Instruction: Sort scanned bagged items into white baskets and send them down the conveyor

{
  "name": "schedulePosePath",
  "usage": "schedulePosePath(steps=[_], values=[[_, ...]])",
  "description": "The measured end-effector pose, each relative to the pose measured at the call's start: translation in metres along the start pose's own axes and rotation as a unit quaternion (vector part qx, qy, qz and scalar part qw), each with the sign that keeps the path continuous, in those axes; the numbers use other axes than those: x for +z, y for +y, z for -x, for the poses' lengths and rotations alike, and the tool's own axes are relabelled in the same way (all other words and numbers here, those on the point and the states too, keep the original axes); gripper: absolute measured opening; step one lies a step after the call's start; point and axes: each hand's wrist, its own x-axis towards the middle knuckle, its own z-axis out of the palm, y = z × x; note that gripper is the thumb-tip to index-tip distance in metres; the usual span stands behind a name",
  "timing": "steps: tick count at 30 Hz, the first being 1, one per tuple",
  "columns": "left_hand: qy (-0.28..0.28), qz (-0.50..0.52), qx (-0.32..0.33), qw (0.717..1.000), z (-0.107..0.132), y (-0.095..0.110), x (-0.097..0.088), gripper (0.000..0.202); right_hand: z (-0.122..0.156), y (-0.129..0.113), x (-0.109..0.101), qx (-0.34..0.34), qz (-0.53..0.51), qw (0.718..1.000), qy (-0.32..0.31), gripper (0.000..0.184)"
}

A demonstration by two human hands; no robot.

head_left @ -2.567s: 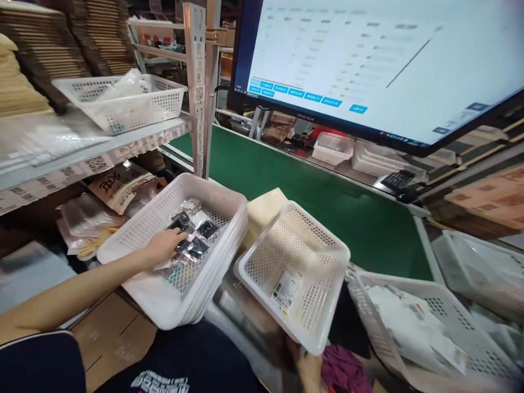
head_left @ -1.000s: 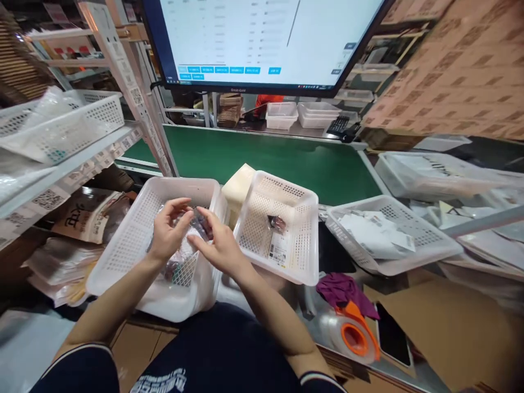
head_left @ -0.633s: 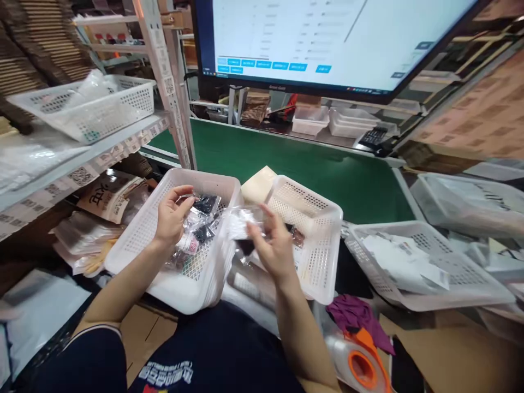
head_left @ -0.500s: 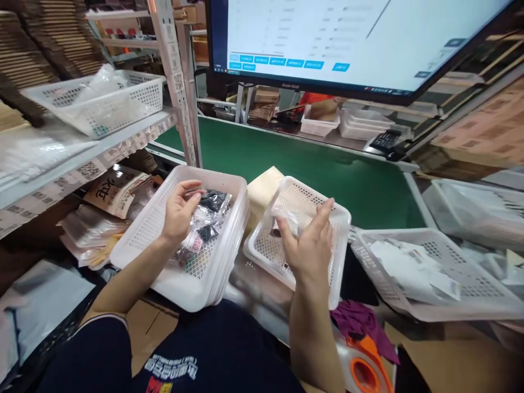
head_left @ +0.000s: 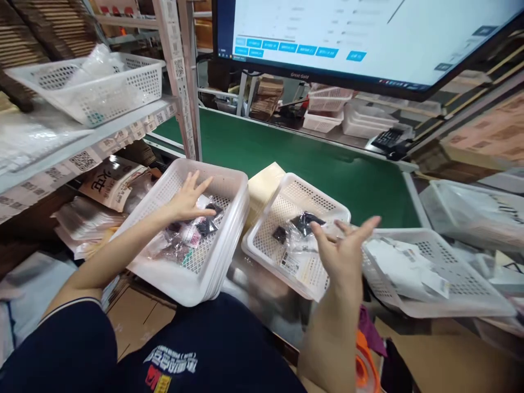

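We see left hand (head_left: 189,197) spread wide, empty, over packets (head_left: 192,237) in left basket (head_left: 225,185). Right hand (head_left: 343,256) open, empty, at rim of middle basket (head_left: 262,226). Inside: dark packets (head_left: 305,222), label (head_left: 291,264). Right basket (head_left: 470,289): papers (head_left: 403,265).

We are at a warehouse packing station. A green conveyor belt (head_left: 311,164) runs across the far side under a large monitor (head_left: 368,27) showing a table of rows. On the left, a metal shelf (head_left: 123,123) carries QR-code labels beneath stacked flattened cartons (head_left: 49,27), and white perforated baskets (head_left: 213,170) sit near.
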Motion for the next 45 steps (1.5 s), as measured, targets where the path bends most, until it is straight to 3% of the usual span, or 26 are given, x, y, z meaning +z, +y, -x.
schedulePosePath(steps=[2, 4, 7, 10, 12, 14, 16, 18, 21, 23, 26, 27, 30, 33, 36, 38, 40, 41, 43, 45], values=[[-0.119, -0.051, -0.066, 0.989, -0.007, -0.017, 0.017, 0.133, -0.007, 0.014, -0.023, 0.051, 0.023, 0.998, 0.031, 0.157], [-0.169, -0.085, -0.084, 0.978, -0.009, -0.024, 0.038, 0.13, -0.006, 0.018, -0.033, 0.067, -0.023, 0.997, 0.044, 0.159], [-0.113, -0.091, -0.059, 0.988, -0.006, -0.022, 0.063, 0.103, 0.0, 0.018, -0.028, 0.048, -0.063, 0.996, 0.034, 0.155], [-0.059, -0.043, -0.009, 0.997, 0.001, -0.012, 0.071, 0.06, 0.003, 0.019, -0.013, 0.032, -0.068, 0.997, 0.014, 0.156], [-0.047, -0.014, 0.004, 0.999, 0.006, -0.006, 0.066, 0.038, 0.005, 0.017, -0.003, 0.023, -0.068, 0.997, -0.005, 0.154], [-0.023, -0.004, -0.005, 1.0, 0.011, -0.002, 0.052, 0.03, 0.01, 0.009, 0.005, 0.003, -0.078, 0.996, -0.037, 0.144], [0.035, 0.082, -0.027, 0.996, 0.017, 0.001, 0.032, 0.024, 0.017, -0.006, 0.012, -0.029, -0.104, 0.99, -0.087, 0.126], [0.101, 0.26, -0.062, 0.958, 0.026, 0.008, 0.01, 0.029, 0.024, -0.026, 0.021, -0.063, -0.144, 0.975, -0.158, 0.102], [0.146, 0.496, -0.115, 0.848, 0.043, 0.025, -0.012, 0.051, 0.033, -0.06, 0.047, -0.092, -0.206, 0.934, -0.275, 0.073], [0.163, 0.564, -0.132, 0.799, 0.054, 0.039, -0.014, 0.055, 0.038, -0.081, 0.071, -0.091, -0.242, 0.903, -0.343, 0.079], [0.202, 0.609, -0.13, 0.756, 0.065, 0.056, -0.006, 0.053, 0.043, -0.103, 0.111, -0.099, -0.287, 0.858, -0.414, 0.099], [0.216, 0.617, -0.127, 0.746, 0.068, 0.059, -0.003, 0.053, 0.044, -0.107, 0.121, -0.108, -0.297, 0.85, -0.421, 0.093], [0.223, 0.643, -0.142, 0.719, 0.073, 0.06, -0.002, 0.057, 0.045, -0.113, 0.136, -0.119, -0.313, 0.847, -0.412, 0.052], [0.191, 0.67, -0.171, 0.697, 0.075, 0.054, -0.005, 0.06, 0.044, -0.11, 0.115, -0.113, -0.298, 0.871, -0.373, 0.037], [0.189, 0.68, -0.182, 0.685, 0.076, 0.048, -0.006, 0.055, 0.036, -0.095, 0.063, -0.128, -0.205, 0.936, -0.256, 0.036], [0.198, 0.674, -0.18, 0.689, 0.075, 0.046, -0.005, 0.054, 0.023, -0.081, 0.026, -0.124, -0.073, 0.981, -0.126, 0.054], [0.208, 0.657, -0.168, 0.705, 0.073, 0.048, -0.003, 0.054, 0.011, -0.071, 0.003, -0.122, 0.068, 0.99, -0.012, 0.083], [0.212, 0.644, -0.159, 0.718, 0.072, 0.051, -0.001, 0.054, 0.007, -0.07, -0.002, -0.129, 0.109, 0.986, 0.012, 0.094], [0.211, 0.61, -0.137, 0.751, 0.072, 0.059, 0.004, 0.05, 0.01, -0.077, 0.005, -0.158, 0.09, 0.983, -0.037, 0.1], [0.197, 0.562, -0.111, 0.796, 0.073, 0.07, 0.008, 0.044, 0.023, -0.094, 0.03, -0.184, -0.034, 0.965, -0.182, 0.098]])
